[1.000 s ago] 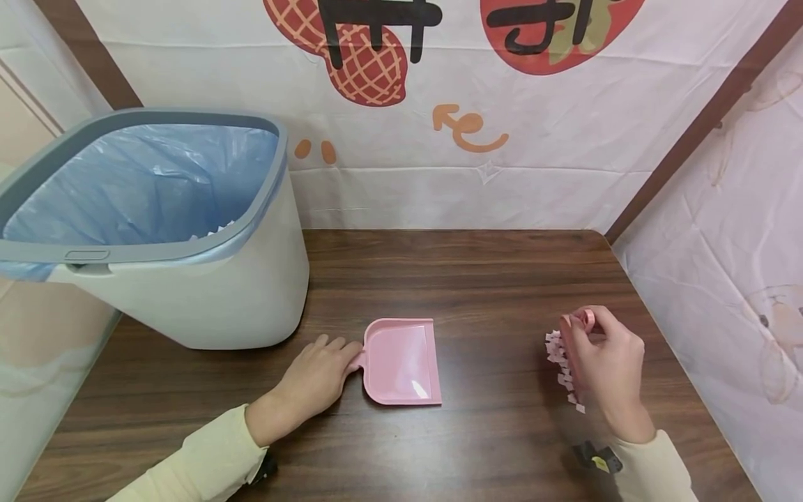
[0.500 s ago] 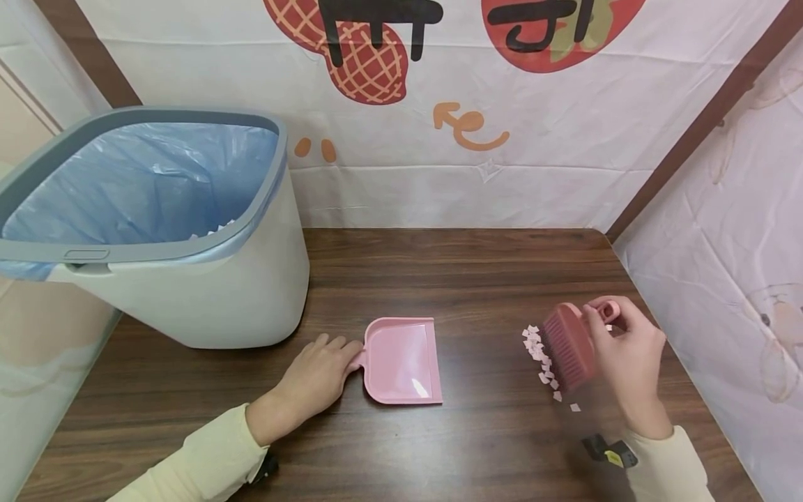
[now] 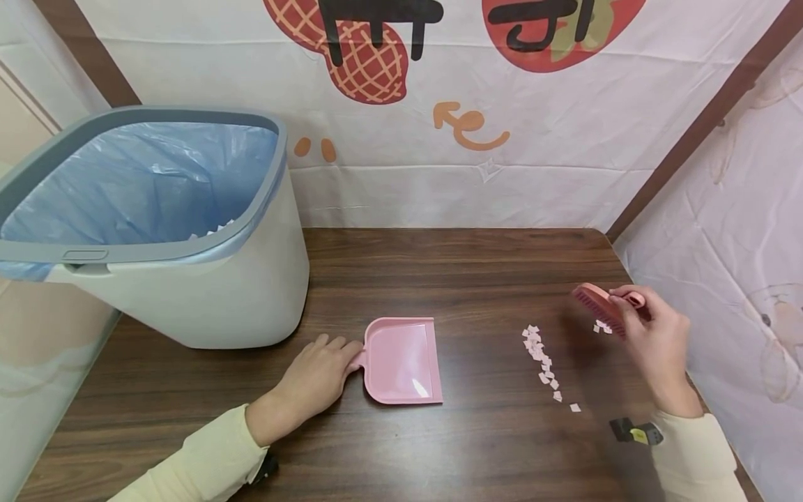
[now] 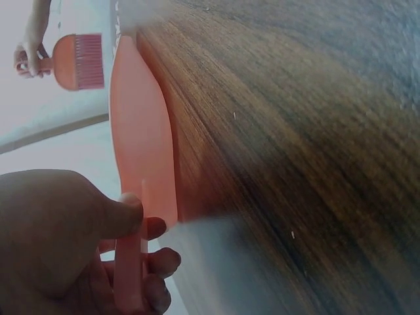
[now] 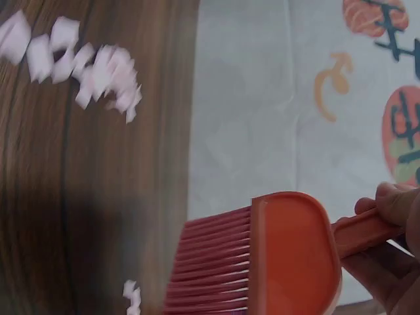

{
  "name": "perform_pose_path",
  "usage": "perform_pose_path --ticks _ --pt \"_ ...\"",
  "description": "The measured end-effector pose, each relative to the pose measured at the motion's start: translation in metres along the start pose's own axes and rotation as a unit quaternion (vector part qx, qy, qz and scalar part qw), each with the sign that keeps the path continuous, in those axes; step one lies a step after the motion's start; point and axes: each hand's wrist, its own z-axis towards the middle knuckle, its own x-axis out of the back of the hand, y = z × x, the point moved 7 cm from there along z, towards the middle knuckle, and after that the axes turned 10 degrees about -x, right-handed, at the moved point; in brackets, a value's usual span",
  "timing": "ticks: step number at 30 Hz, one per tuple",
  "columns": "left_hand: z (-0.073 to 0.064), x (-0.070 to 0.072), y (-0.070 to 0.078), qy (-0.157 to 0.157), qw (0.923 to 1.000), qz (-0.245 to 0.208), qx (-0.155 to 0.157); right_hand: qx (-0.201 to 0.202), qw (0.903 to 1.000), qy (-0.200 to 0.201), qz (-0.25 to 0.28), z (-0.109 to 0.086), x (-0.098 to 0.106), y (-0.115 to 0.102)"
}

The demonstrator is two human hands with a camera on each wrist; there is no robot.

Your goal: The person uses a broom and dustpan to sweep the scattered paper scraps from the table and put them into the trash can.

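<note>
My left hand (image 3: 320, 376) grips the handle of a pink dustpan (image 3: 401, 362), which lies on the table with its straight lip facing right. In the left wrist view the thumb and fingers wrap round that handle. A pink brush (image 3: 599, 307) is held by its handle in my right hand (image 3: 659, 341), raised above the table at the right. Its bristles (image 5: 210, 262) hang free in the right wrist view. Small pale paper scraps (image 3: 536, 348) form an uneven line between dustpan and brush. A few more scraps (image 3: 602, 327) lie just under the brush, partly hidden by it.
A white bin (image 3: 251, 300) with a blue liner (image 3: 169, 174) stands at the left, a few scraps showing inside. The brown wooden table (image 3: 439, 272) ends at a printed cloth (image 3: 552, 125) behind and another cloth at the right.
My right hand has pushed the scraps leftward with the brush, then lifted the brush off them and moved back to the right. The left hand and dustpan have stayed put.
</note>
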Motion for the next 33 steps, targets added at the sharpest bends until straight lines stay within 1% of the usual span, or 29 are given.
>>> perform_pose_path --ticks 4,8,14,19,25,29,33 --pt "-0.001 0.001 0.001 0.004 1.0000 -0.002 0.000 -0.003 0.9998 0.009 -0.019 0.001 -0.001 0.013" --pt "-0.001 0.002 0.001 0.007 1.0000 -0.002 -0.003 -0.020 0.9988 0.016 -0.042 0.000 -0.002 0.023" --pt "0.000 0.001 0.001 0.003 1.0000 0.000 -0.002 -0.033 0.9970 0.024 -0.066 -0.003 -0.003 0.029" --pt "0.000 0.000 0.001 0.000 1.0000 0.001 -0.002 -0.028 0.9968 0.021 -0.072 -0.006 -0.006 0.024" --pt "0.001 0.001 0.001 -0.004 1.0000 -0.001 0.002 -0.020 0.9984 -0.012 -0.052 -0.014 -0.016 0.010" --pt "0.001 0.001 0.001 -0.006 1.0000 -0.001 0.003 0.000 0.9989 -0.039 -0.025 -0.020 -0.023 -0.003" --pt "0.001 0.001 0.002 -0.003 1.0000 0.001 0.001 0.030 0.9971 -0.069 0.009 -0.025 -0.027 -0.017"
